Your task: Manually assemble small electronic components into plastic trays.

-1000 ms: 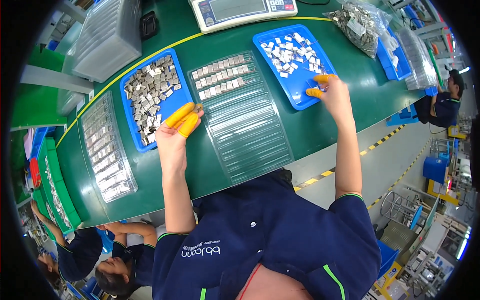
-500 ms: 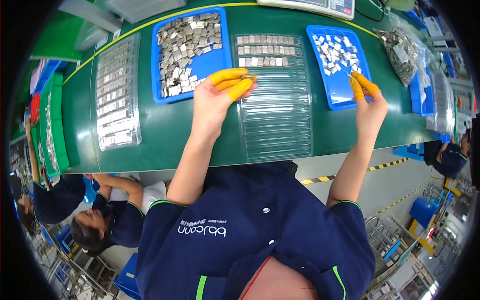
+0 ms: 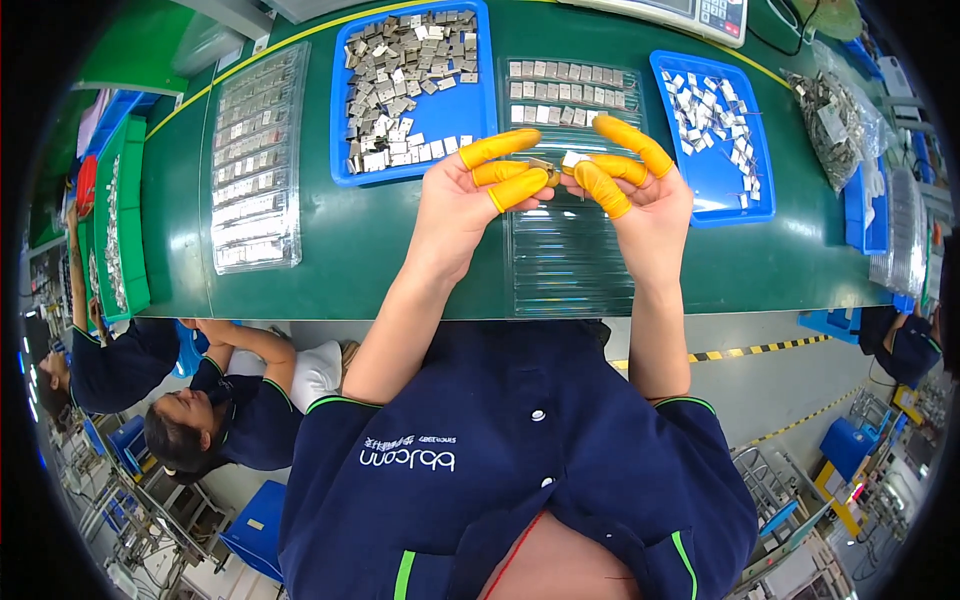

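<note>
My left hand [image 3: 450, 215] and my right hand [image 3: 650, 215], both in yellow finger cots, meet over a see-through ridged plastic tray [image 3: 565, 265]. A small grey metal piece [image 3: 541, 163] is pinched in my left fingertips. Between my right thumb and fingers is a small white block [image 3: 574, 159], close against the metal piece; whether the two are joined I cannot tell. My right index finger is raised. Several rows of small silver-and-white parts [image 3: 566, 93] lie in the tray's far end.
A blue tray [image 3: 455, 108] of loose metal pieces stands left of my hands; another blue tray [image 3: 715, 195], with white blocks, stands right. Further left lies a filled see-through tray [image 3: 257, 165]. A scale [image 3: 715, 15] and a bag of parts [image 3: 828, 125] are behind. Co-workers sit at the left.
My right hand has moved left from the right blue tray, bringing a white block to my left hand. Both hands now meet above the ridged tray. The view has shifted slightly.
</note>
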Demonstrator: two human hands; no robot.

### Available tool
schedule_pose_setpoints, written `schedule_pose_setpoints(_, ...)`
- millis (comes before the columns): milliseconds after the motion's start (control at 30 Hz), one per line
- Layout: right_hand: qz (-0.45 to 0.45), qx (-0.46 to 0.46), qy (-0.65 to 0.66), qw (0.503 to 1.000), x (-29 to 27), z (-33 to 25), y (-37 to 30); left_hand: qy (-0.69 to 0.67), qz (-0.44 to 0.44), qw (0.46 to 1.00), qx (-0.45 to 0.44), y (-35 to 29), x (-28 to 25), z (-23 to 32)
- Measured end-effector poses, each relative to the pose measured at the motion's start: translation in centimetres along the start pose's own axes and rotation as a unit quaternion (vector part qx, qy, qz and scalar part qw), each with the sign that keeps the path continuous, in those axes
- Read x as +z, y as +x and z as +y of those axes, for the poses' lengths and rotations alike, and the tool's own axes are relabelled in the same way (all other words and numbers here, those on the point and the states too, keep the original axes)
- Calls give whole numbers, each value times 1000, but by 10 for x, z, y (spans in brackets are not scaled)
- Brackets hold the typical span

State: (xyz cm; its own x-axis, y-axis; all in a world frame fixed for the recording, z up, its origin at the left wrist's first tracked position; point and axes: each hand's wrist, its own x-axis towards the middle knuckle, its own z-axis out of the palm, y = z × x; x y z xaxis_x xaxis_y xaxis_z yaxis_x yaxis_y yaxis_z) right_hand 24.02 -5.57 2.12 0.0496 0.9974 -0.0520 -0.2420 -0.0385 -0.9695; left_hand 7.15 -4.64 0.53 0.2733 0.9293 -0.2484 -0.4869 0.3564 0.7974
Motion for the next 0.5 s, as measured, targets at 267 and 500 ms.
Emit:
schedule_pose_setpoints(267,-15,9,-74,997,-6,5,-4,67,9,998,-7,-2,-2,-3)
schedule_pose_setpoints(500,-94,12,-85,992,-22,16,-2,91,-47,995,-9,-2,-7,-6)
